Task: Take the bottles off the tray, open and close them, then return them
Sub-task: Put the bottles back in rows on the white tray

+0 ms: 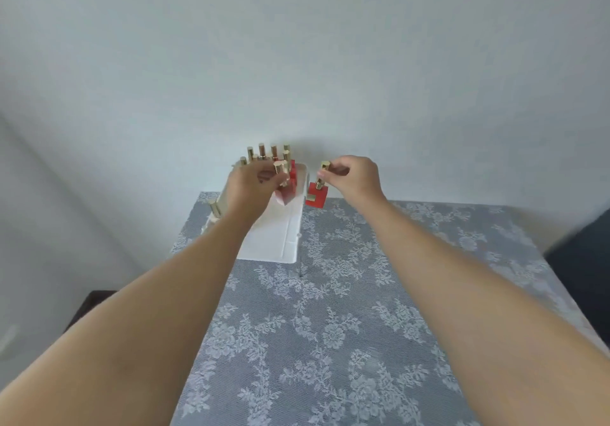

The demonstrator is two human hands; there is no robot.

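Observation:
A white tray lies at the table's far left, with several red bottles with gold caps standing at its far end. My left hand is over the tray, closed around the gold cap of a red bottle that tilts above the tray floor. My right hand pinches the gold cap of another red bottle, which hangs in the air just right of the tray's edge. One more gold-capped bottle stands at the tray's left side, partly hidden by my left forearm.
The table wears a grey-blue lace floral cloth and stands against a pale wall. A dark object sits past the table's right edge, and a dark box lies low on the left.

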